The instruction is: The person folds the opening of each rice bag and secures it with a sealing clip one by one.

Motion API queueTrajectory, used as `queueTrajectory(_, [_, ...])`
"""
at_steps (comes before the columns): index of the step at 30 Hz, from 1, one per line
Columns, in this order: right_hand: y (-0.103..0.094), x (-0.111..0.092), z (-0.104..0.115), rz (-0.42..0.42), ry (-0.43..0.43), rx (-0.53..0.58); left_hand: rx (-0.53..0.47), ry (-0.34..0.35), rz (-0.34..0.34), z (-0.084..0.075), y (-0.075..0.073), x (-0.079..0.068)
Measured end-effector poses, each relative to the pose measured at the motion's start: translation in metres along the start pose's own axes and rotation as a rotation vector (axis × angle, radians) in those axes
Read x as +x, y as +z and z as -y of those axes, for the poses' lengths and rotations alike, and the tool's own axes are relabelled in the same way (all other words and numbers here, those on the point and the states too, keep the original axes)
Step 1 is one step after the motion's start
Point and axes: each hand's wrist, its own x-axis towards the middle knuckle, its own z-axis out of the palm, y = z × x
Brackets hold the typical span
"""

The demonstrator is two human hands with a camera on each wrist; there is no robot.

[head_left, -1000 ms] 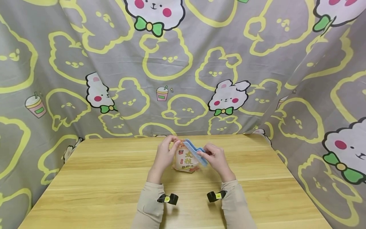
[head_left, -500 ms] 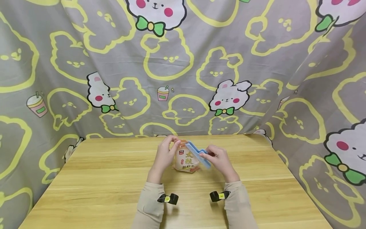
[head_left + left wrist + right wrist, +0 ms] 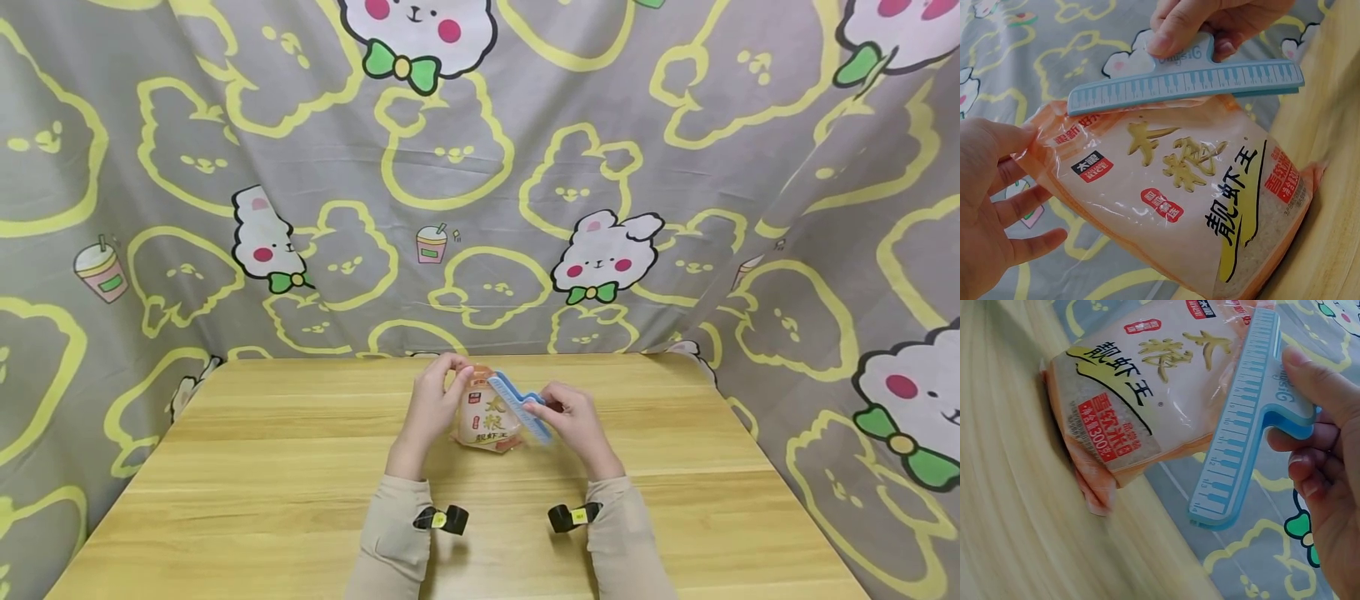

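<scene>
A small orange and cream bag of rice (image 3: 487, 425) stands tilted on the wooden table, with grains showing through a clear lower part in the right wrist view. My left hand (image 3: 435, 400) pinches its top corner between thumb and index finger; the other fingers spread loosely behind it in the left wrist view. From the right, my right hand (image 3: 573, 417) grips the handle of a long light-blue clip (image 3: 1235, 425) printed with piano keys. The clip slants along the bag's top edge and overlaps it; whether it clamps the bag I cannot tell.
The wooden table (image 3: 285, 467) runs back to a grey curtain (image 3: 465, 208) with yellow outlines and white cartoon animals, which also encloses both sides. A black wrist camera (image 3: 442, 519) is strapped on the left sleeve and another (image 3: 573, 517) on the right.
My right hand and the clip have shifted slightly to the right, and the clip has turned so its key-printed face shows more. The left hand keeps its hold on the bag's corner.
</scene>
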Motion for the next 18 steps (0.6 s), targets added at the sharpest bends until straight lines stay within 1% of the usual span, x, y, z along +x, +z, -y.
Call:
queueTrajectory(5, [0.001, -0.001, 0.003, 0.014, 0.046, 0.022, 0.001, -0.006, 0.001, 0.0, -0.001, 0.0])
queueTrajectory(11, [0.002, -0.001, 0.003, 0.018, 0.054, 0.031, -0.003, 0.003, -0.011, 0.0, -0.001, 0.0])
queueTrajectory(18, [0.012, -0.002, -0.032, 0.009, 0.072, 0.039, -0.003, 0.001, -0.022, -0.001, -0.001, -0.001])
